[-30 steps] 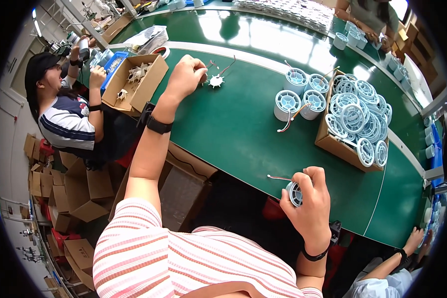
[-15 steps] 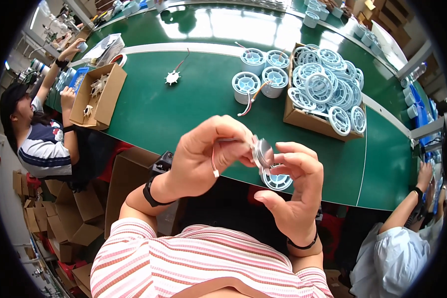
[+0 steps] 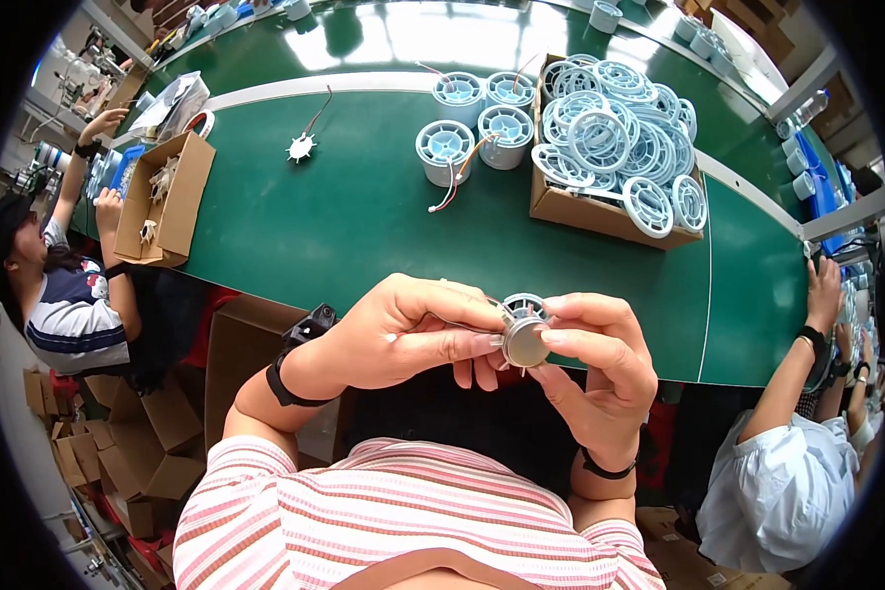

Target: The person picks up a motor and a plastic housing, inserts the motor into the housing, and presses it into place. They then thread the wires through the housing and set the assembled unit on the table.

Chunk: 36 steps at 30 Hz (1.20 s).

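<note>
Between my two hands, in front of my chest, is a small motor (image 3: 526,345) with a round silver face and pale prongs round its rim. My left hand (image 3: 418,329) pinches its left side with thumb and fingers. On its right edge press the fingertips of my right hand (image 3: 600,364). Just behind the motor, a light-blue spoked part (image 3: 524,302) shows at the table's near edge, partly hidden by motor and fingers. Farther off lies another motor (image 3: 301,147), white and star-shaped, with thin wires.
Several light-blue spoked cups (image 3: 445,147) stand on the green table (image 3: 324,226), one with a wired connector in front. To their right, a cardboard box (image 3: 610,216) overflows with light-blue rings (image 3: 600,138). At left, a person (image 3: 69,285) sits by a box of motors (image 3: 182,202). Another person works at right.
My right hand has closed in on the motor, and its fingertips now touch it. The silver face has turned more toward me. The view has shifted, so the table things appear farther left and higher.
</note>
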Motion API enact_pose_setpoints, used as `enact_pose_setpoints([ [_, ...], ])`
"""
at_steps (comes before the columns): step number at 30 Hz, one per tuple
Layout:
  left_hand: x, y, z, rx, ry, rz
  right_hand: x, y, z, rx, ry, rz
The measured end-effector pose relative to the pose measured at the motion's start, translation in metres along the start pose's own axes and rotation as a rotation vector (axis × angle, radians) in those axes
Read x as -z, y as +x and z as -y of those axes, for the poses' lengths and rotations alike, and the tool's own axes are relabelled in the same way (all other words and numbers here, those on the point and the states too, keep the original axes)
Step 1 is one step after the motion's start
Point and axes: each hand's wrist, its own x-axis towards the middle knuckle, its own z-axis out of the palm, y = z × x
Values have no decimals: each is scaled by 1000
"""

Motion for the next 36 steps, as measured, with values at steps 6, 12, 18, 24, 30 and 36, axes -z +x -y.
enact_pose_setpoints([
  [6,-2,3,6,11,-28,-32,-7,-1,4,-129,150,-50],
  [12,-3,1,2,-47,-4,33,-6,-1,3,-178,101,-106],
  [18,6,-2,-5,182,-417,159,2,1,6,-75,15,-28],
  [24,1,-3,1,158,-131,38,-5,1,9,-190,83,-32],
  [30,1,4,9,-211,229,55,1,-2,6,-204,246,-14],
  [36,2,10,3,-220,627,-112,-3,-8,11,-234,-160,-122],
])
